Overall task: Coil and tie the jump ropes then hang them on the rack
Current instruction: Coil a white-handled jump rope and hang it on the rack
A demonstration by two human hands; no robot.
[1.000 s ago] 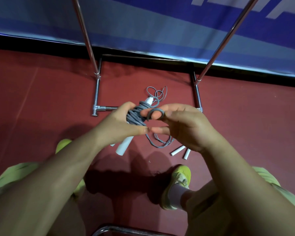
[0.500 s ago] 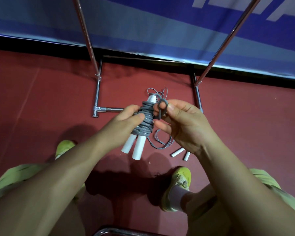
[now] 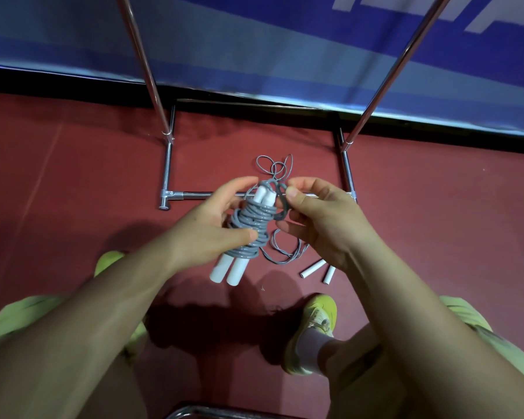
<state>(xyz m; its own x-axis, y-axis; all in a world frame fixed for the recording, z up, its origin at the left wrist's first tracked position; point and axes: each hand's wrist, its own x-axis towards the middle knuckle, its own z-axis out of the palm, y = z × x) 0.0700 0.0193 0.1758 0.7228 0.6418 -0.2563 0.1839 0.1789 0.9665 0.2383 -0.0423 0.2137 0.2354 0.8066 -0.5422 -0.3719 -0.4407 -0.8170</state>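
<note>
The rack (image 3: 176,195) uprights run off the top edge above the hands, the right hand (image 3: 321,222) hides part of the floor rope (image 3: 285,252), and both forearms leave the bottom edge.

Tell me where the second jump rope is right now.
In the head view, the loose rope lies on the red floor right of centre, below the right hand, its white handles beside the right shoe.

Red floor (image 3: 73,207), with the shiny metal rack (image 3: 166,176) standing on it at the far side. Loose grey rope (image 3: 288,252) and two small white handles (image 3: 313,268) lying in the middle. Two yellow-green shoes (image 3: 318,322) planted nearer.
</note>
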